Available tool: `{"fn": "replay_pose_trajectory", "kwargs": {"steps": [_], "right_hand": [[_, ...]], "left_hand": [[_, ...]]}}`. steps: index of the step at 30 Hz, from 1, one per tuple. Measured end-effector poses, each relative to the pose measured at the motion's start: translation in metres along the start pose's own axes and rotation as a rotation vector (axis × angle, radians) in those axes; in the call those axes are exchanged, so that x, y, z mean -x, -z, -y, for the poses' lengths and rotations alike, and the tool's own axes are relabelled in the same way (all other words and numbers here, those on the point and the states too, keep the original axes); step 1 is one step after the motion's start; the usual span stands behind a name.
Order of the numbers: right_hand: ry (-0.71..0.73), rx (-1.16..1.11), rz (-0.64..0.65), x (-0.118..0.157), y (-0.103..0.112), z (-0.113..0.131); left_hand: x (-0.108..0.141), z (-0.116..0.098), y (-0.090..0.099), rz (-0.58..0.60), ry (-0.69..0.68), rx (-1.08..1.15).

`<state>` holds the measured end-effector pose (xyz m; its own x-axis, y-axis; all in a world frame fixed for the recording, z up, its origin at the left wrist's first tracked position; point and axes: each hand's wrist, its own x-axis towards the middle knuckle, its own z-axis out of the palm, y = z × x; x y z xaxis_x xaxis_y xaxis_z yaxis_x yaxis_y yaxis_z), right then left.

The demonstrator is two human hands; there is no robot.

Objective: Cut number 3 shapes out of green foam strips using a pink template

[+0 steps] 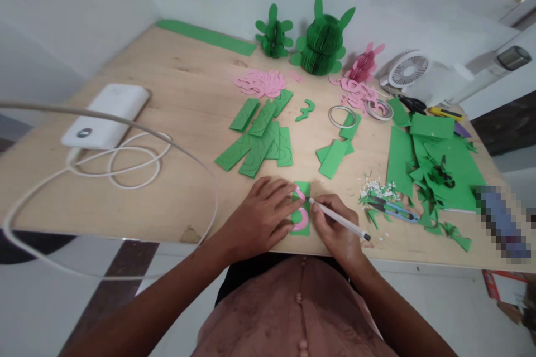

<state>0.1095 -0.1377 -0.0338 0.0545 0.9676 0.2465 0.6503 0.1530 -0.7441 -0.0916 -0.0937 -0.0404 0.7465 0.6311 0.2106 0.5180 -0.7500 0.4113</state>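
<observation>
My right hand (337, 226) grips a white pen (341, 218), its tip at the edge of a pink curvy paper cutout (302, 220). That cutout lies on a green paper strip (307, 187) near the table's front edge. Fingers spread and flat, my left hand (262, 217) presses on the strip and the cutout's left side, hiding part of both. Beyond my hands lie several green strips (257, 150) with curves drawn on them. Two plain green pieces (334, 159) overlap to the right of those, and a cut green squiggle (306, 110) lies further back.
A white power bank (111, 114) with a looping cable stands left. Pink cutouts (262, 83) lie mid-table; honeycomb paper figures (321, 44) stand behind. At right are tape rolls (379, 110), a small fan (408, 70), blue thread snips (393, 209), green scraps and sheets (460, 178).
</observation>
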Motion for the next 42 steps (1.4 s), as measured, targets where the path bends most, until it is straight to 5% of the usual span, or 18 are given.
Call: {"fn": "replay_pose_trajectory", "kwargs": {"steps": [42], "right_hand": [[0.042, -0.005, -0.012, 0.0065, 0.0014, 0.0046]], "left_hand": [[0.0005, 0.0009, -0.0021, -0.006, 0.000, 0.018]]}}
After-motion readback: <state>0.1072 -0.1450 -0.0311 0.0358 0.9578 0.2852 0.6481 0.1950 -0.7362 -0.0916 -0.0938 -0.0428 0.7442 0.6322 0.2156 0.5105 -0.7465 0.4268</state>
